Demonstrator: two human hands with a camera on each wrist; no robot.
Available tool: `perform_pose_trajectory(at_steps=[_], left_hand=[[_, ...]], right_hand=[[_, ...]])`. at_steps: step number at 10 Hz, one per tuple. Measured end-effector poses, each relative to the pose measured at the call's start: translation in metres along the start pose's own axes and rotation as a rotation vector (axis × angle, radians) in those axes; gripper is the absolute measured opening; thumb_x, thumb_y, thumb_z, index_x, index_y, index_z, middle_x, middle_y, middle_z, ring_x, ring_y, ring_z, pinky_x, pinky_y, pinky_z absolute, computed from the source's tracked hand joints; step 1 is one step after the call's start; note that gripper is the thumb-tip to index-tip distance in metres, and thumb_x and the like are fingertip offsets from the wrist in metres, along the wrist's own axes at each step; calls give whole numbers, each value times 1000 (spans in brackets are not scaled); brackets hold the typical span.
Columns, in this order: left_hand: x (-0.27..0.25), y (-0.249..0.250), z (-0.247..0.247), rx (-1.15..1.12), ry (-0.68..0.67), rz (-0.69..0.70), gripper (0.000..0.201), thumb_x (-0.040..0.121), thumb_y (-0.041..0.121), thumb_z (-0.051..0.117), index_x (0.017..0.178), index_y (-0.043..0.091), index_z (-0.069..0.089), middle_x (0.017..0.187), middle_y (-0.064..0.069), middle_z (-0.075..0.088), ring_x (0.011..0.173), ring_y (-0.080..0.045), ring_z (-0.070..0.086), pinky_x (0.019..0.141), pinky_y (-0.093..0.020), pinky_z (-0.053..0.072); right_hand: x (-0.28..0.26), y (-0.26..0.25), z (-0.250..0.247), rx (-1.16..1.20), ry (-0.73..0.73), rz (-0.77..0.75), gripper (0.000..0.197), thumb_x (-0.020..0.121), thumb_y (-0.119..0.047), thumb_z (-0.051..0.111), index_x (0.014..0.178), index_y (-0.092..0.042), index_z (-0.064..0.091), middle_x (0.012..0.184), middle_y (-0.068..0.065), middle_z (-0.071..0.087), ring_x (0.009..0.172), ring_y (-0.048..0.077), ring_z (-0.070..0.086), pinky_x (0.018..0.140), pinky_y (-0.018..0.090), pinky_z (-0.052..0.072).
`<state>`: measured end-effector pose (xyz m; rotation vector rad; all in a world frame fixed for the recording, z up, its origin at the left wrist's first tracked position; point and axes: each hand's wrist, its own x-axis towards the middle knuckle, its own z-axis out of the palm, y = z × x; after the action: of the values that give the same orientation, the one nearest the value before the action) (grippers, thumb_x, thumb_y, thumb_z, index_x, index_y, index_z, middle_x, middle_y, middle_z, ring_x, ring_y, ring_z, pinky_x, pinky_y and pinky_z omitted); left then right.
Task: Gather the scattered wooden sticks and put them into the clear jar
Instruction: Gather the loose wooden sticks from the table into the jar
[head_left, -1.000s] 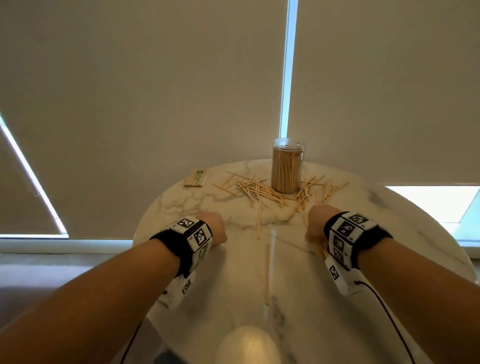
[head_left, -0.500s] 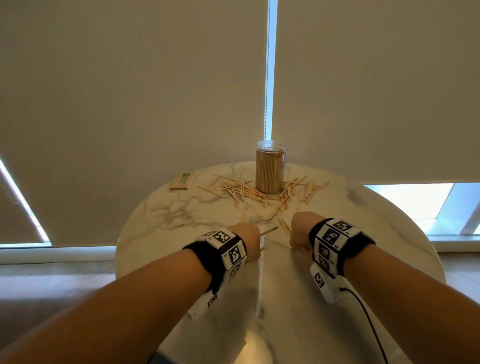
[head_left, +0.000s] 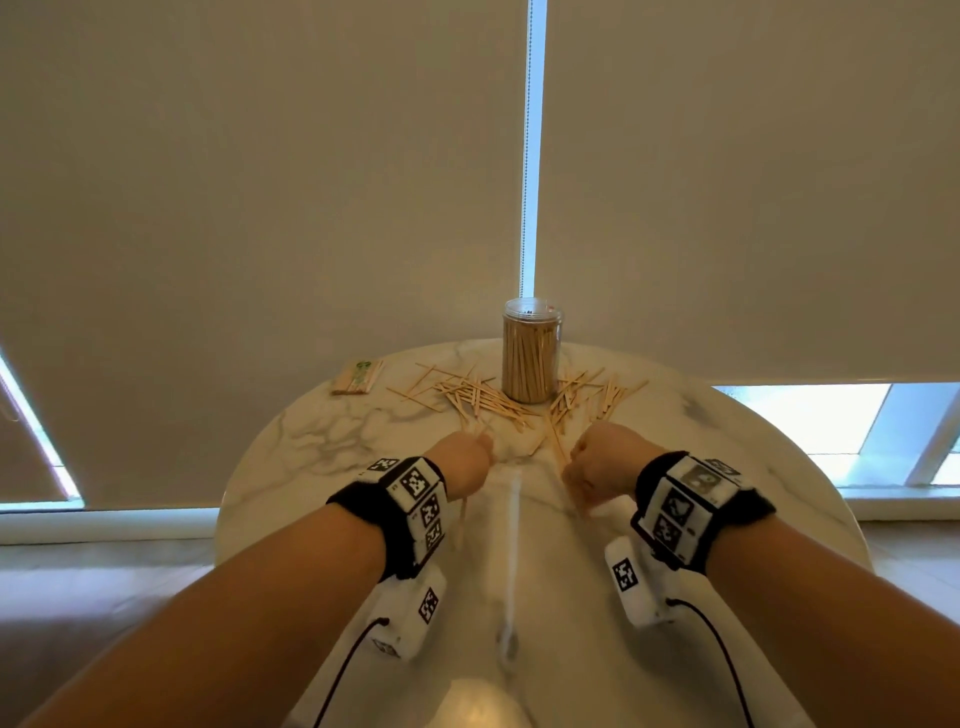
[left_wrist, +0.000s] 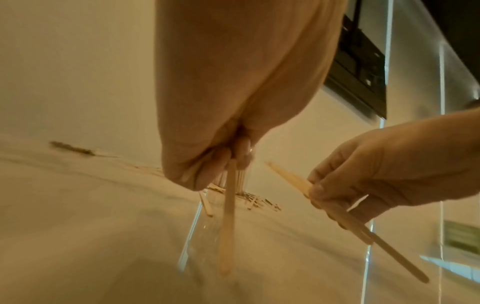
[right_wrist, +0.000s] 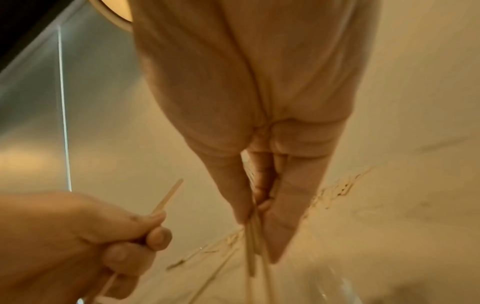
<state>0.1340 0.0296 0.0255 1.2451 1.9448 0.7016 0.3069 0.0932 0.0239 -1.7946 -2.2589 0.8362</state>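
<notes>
Both hands are closed over the table (head_left: 322, 431): left hand (head_left: 462, 462) grips one wooden stick (left_wrist: 228, 216), right hand (head_left: 605, 462) pinches a few sticks (left_wrist: 345, 218) between thumb and fingers. Scattered sticks (head_left: 483, 397) lie just beyond both hands, spread either side of the clear jar (head_left: 531, 351), which stands upright at the far edge, packed with sticks. A small banded bundle (head_left: 358, 376) lies far left.
</notes>
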Motion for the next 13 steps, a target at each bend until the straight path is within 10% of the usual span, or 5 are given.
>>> perform_pose_trajectory(at_steps=[2,6,8,10,13], left_hand=[[6,6,5,-597,26,52,28,106,25,33,103,8,56,104,-10,72,89,-24,66,75,-39,55],[19,20,4,-617,-26,61,29,105,14,34,93,6,59,87,-15,65,68,-23,65,75,-43,62],[64,14,-31,85,-73,24,31,106,18,36,77,15,46,70,-2,45,54,-15,44,50,-26,40],[86,12,-19,674,-48,71,67,94,54,55,145,11,42,126,-16,61,115,-30,60,88,-33,48],[124,28,-13,934,-149,127,30,96,23,58,115,1,65,71,0,51,63,-15,50,53,-24,41]], right_hand=[[-12,-28,4,601,25,-181,18,89,-2,69,104,8,66,94,19,73,78,25,74,69,34,63],[2,-47,20,278,210,-299,20,91,-31,70,84,-15,79,70,0,72,60,6,62,58,19,48],[56,-26,-22,276,190,-66,19,94,-18,62,90,-3,73,84,10,75,70,19,69,75,35,63],[131,17,-52,-204,200,144,20,101,-20,47,92,-8,61,110,14,65,90,27,59,83,34,51],[217,19,-56,-464,118,275,65,104,-53,31,151,-9,38,156,16,37,143,31,36,115,42,29]])
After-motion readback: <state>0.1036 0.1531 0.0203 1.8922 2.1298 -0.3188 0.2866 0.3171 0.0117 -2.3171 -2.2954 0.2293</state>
